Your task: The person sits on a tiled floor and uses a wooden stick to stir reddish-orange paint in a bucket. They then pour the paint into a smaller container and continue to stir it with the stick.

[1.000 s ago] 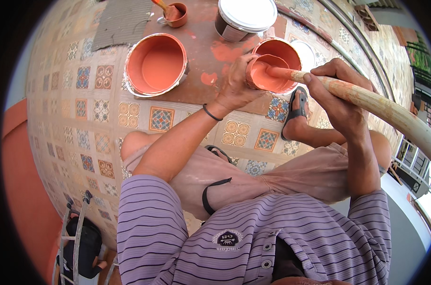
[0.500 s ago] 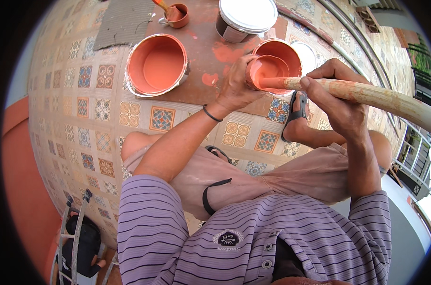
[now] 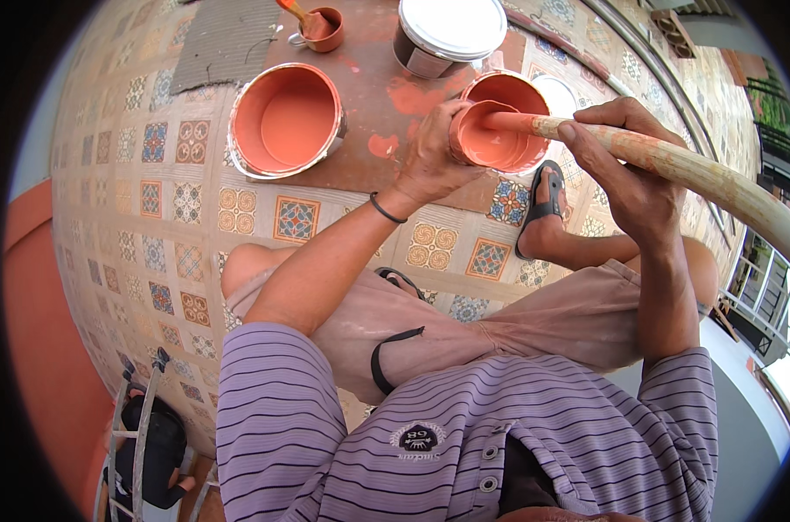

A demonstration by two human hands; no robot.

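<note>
My left hand (image 3: pixel 438 155) is closed round the side of a small cup (image 3: pixel 466 130) with orange paint in it. The cup is held just in front of a paint-smeared bucket (image 3: pixel 504 80) and hides part of it. A long, pale, curved wooden stick (image 3: pixel 673 157) is gripped in my right hand (image 3: pixel 636 165), fingers wrapped over it. Its orange-coated end reaches into the cup's paint, while the other end runs off toward the right edge. To the left stands a larger open bucket (image 3: pixel 238 130) of orange paint.
A brown, paint-spotted board (image 3: pixel 369 87) carries the buckets, a white-lidded tub (image 3: pixel 454 30) and a small mug (image 3: pixel 332 39) with a paintbrush (image 3: pixel 297 10). Grey corrugated sheet (image 3: pixel 221 56) lies at far left. A person in dark clothing (image 3: pixel 160 435) is beside a ladder (image 3: pixel 141 426) at lower left.
The stick's coated end has shifted toward the far side of the cup, and my right hand has moved slightly right. My left hand and the cup have barely moved.
</note>
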